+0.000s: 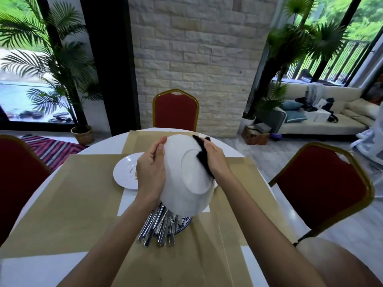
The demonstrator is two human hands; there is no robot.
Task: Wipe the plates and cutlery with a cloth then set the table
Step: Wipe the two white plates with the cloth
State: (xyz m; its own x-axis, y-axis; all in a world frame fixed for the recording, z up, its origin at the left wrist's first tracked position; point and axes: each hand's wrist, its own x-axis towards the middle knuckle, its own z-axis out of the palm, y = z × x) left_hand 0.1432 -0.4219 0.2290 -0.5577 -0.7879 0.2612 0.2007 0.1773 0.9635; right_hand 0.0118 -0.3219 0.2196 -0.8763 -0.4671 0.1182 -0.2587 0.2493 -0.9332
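I hold a white plate (pixel 182 179) tilted up above the table, its underside facing me. My left hand (pixel 151 168) grips its left rim. My right hand (pixel 216 158) presses a black cloth (pixel 202 156) against the plate's right side. Beneath the plate, several pieces of silver cutlery (pixel 159 226) lie piled on a blue-patterned plate (pixel 184 223). A second white plate (pixel 126 170) with crumbs on it rests flat on the table to the left, partly hidden by my left hand.
Tan placemats (pixel 78 199) cover the round white table (pixel 24 270). Red chairs with gold frames stand at the far side (pixel 175 110), at the left (pixel 18 179) and at the right (pixel 323 187). Potted palms and a sofa stand further back.
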